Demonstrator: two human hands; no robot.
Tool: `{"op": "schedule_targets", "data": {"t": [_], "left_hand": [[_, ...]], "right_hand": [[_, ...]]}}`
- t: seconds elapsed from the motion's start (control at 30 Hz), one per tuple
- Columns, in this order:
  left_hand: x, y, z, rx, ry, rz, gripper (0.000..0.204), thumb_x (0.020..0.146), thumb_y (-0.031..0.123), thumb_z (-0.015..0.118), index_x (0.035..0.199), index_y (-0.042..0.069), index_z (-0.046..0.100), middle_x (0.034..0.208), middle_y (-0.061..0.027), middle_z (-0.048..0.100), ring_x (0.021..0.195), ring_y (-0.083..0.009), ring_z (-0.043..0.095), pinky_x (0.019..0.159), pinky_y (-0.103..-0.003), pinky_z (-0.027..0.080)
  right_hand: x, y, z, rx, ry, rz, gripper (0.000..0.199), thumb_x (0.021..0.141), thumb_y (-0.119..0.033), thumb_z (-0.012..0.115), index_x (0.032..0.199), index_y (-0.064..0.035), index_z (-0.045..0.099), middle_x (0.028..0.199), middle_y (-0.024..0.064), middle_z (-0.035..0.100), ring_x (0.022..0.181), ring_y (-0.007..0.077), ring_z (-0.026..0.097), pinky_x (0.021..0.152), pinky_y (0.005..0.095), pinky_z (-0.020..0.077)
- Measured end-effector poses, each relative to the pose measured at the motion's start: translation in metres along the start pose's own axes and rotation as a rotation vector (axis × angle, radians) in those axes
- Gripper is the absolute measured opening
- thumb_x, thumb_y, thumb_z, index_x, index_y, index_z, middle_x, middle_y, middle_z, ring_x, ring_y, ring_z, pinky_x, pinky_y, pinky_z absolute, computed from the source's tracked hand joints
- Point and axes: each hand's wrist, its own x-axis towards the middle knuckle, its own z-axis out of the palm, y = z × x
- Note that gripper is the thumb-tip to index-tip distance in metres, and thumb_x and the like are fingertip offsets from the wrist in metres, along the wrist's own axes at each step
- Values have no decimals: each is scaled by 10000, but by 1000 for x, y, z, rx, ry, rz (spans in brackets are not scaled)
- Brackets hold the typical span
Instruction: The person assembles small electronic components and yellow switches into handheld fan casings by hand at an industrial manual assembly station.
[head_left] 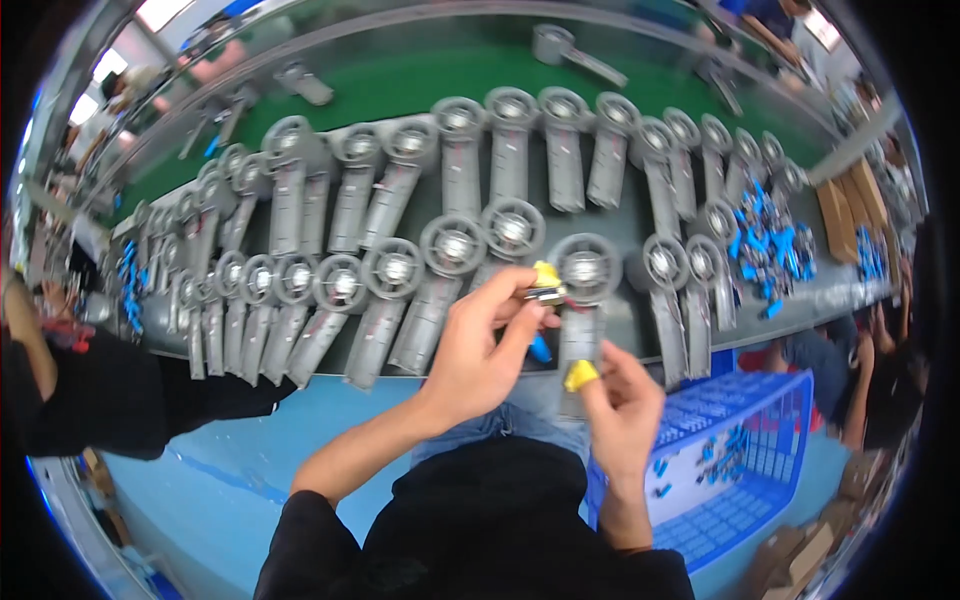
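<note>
My left hand [480,345] is raised over the bench edge and pinches a small metal part [547,293] between thumb and fingers; a yellow finger cot covers one fingertip, and a blue piece shows under the hand. My right hand [622,405], also with a yellow cot on its thumb, grips the handle of a grey plastic housing [583,290] with a round silver-centred head. The small part sits right next to that round head.
Two rows of the same grey housings [400,230] lie along the grey bench beside a green conveyor belt [420,80]. Blue small parts [765,245] are heaped at right. A blue plastic basket [760,440] stands by my right side. Other people sit at left and right.
</note>
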Motion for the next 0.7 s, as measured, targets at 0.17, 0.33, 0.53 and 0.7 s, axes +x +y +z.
{"op": "schedule_targets", "data": {"t": [0.17,0.33,0.53,0.7], "left_hand": [[74,71,-51,-201,17,-1,180,915,5,521,1091,-28,528,817,-76,587,655,-182,666,588,-281,512],[192,115,-160,212,168,-66,209,854,-19,515,1056,-63,546,888,-170,632,721,-312,716,609,-359,578],[283,71,-273,247,340,-216,145,856,-49,494,794,-96,617,745,-198,634,658,-356,711,534,-403,584],[292,78,-427,1278,606,-60,256,746,195,626,856,-15,725,934,-250,700,818,-349,717,789,-439,570]], "right_hand": [[86,-98,36,-143,-19,-338,293,883,-39,600,1152,68,647,787,-42,607,614,-3,459,518,178,336],[245,-144,129,-344,-370,-399,328,894,-218,605,1132,-3,678,773,-24,639,546,34,487,491,209,384],[363,-95,252,-292,-468,-417,254,882,-180,612,978,41,693,694,52,662,492,99,556,483,269,435],[376,-80,287,-476,-529,-353,307,911,-224,591,1042,42,671,723,80,673,540,135,625,508,282,482]]}}
